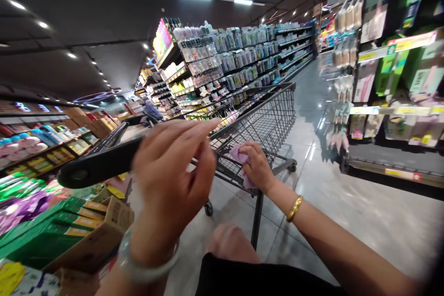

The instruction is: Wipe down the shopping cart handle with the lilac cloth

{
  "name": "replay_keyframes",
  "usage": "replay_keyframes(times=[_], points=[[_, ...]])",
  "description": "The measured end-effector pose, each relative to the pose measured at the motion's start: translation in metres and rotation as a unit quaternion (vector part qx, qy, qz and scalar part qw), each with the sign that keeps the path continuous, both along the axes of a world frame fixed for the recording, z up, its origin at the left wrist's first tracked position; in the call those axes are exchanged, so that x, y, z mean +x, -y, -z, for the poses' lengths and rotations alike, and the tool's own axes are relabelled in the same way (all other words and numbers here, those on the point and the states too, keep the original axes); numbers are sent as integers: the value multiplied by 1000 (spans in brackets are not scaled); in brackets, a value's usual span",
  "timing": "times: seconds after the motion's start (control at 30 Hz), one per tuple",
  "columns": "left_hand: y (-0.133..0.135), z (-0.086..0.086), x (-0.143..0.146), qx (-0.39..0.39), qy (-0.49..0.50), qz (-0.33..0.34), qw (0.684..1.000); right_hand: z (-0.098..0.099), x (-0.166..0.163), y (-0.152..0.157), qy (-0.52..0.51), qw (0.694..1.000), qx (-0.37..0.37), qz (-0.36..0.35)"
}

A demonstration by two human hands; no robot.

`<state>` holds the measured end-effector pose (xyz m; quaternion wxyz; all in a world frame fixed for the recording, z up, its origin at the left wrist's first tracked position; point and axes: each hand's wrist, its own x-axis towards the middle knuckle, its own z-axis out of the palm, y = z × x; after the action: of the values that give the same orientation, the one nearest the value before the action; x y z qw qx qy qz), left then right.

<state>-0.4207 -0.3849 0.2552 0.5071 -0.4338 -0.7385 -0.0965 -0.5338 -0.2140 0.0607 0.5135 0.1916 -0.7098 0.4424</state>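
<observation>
My right hand (pixel 256 166) is closed around a crumpled light purple cloth (pixel 238 155), at the near wire side of a dark shopping cart (pixel 267 118). A gold bracelet (pixel 294 208) circles that wrist. Close to the camera, my left hand (pixel 173 171) is raised in front of the cart's black handle (pixel 104 162) and covers part of it. Its fingers stretch out to the right with the thumb a little apart, and nothing shows between them. Motion blurs this hand, and a pale bangle (pixel 147 268) sits at its wrist. Whether it touches the handle is hidden.
Stocked shelves (pixel 243 55) stand beyond the cart. Hanging goods on a rack (pixel 391 88) line the right side. Green packs in a cardboard box (pixel 100 231) are at the lower left. A grey tiled floor (pixel 326 222) runs between, and my knee (pixel 231 243) shows below.
</observation>
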Motion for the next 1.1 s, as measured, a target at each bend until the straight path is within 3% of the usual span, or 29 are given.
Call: replay_keyframes(times=[0.07,0.13,0.2,0.27,0.5,0.7,0.93,1.1], points=[[-37,4,-22,-46,6,-70,997,-3,3,1,11,1000,-14,2],[-62,8,-42,-114,31,-187,975,-12,11,7,13,1000,-3,-11],[-74,13,-57,-170,77,-308,933,-19,16,12,11,999,23,-31],[-77,18,-66,-189,104,-366,905,-19,15,11,19,998,36,-38],[-69,31,-82,-154,64,-357,919,12,-3,-13,97,995,23,-26],[-55,32,-87,-156,26,-354,922,3,8,-5,105,993,38,-30],[-34,32,-86,-144,6,-362,921,26,-6,-29,116,993,30,22],[-27,35,-83,-134,6,-364,922,8,10,-12,77,994,73,18]])
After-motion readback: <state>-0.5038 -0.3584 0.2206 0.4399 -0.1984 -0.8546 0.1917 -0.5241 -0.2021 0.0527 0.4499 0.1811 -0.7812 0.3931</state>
